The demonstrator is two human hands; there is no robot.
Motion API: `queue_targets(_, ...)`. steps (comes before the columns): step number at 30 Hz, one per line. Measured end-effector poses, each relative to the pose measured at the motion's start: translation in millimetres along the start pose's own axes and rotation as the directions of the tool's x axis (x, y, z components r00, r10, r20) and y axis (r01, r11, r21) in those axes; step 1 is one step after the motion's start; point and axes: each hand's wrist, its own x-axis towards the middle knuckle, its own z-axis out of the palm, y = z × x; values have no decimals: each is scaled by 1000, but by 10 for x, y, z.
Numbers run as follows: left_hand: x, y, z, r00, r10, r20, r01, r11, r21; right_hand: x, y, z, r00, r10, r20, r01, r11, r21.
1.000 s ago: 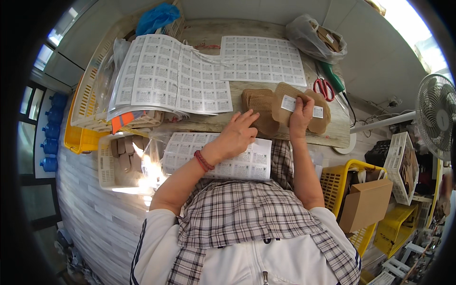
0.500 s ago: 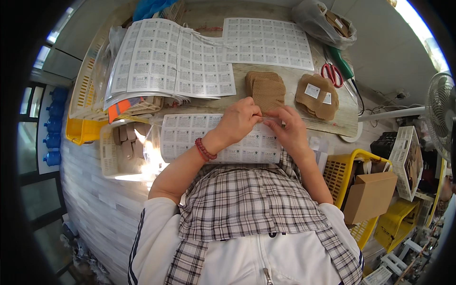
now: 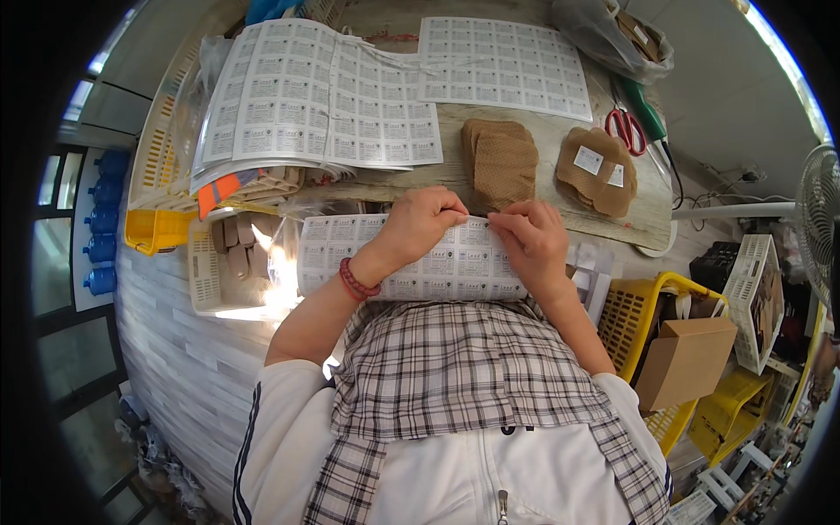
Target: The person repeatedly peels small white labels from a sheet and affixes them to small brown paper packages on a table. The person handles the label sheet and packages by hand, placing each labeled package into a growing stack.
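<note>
A white sheet of printed labels (image 3: 337, 254) lies across my lap, its far edge close to the table front. My left hand (image 3: 416, 227), with a red bead bracelet on the wrist, pinches that far edge near its middle. Just to the right, my right hand (image 3: 534, 245) pinches the same edge between thumb and bent fingers. A small gap separates the two sets of fingertips. Whether a loose label is between them is too small to tell. Beyond my hands are a stack of brown textured cards (image 3: 499, 162) and a second brown pile (image 3: 598, 188) bearing white labels.
More label sheets (image 3: 289, 96) are piled at the table's left, with another sheet (image 3: 507, 66) at the back. Red-handled scissors (image 3: 626, 131) lie on the right. A basket of brown pieces (image 3: 203, 271) stands left; a yellow crate (image 3: 626, 319) with a cardboard box (image 3: 687, 363) stands right.
My fingertips, together before, are now a little apart, the left hand shifted slightly left and the right slightly right. The view has also shifted a little.
</note>
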Motion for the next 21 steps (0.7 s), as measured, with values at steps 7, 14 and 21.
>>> queue_targets(7,65,-27,28,1000,-29,7,29,999,-44,24,25,-19,979,-194,-59,187,977,-104)
queue_targets(14,88,-60,-137,986,-90,138,105,989,-104,-75,147,33,959,-217,-181,217,976,-20)
queue_targets(21,128,-25,-228,991,-108,72,108,994,7,-157,163,-17,991,55,-121,-31,981,191)
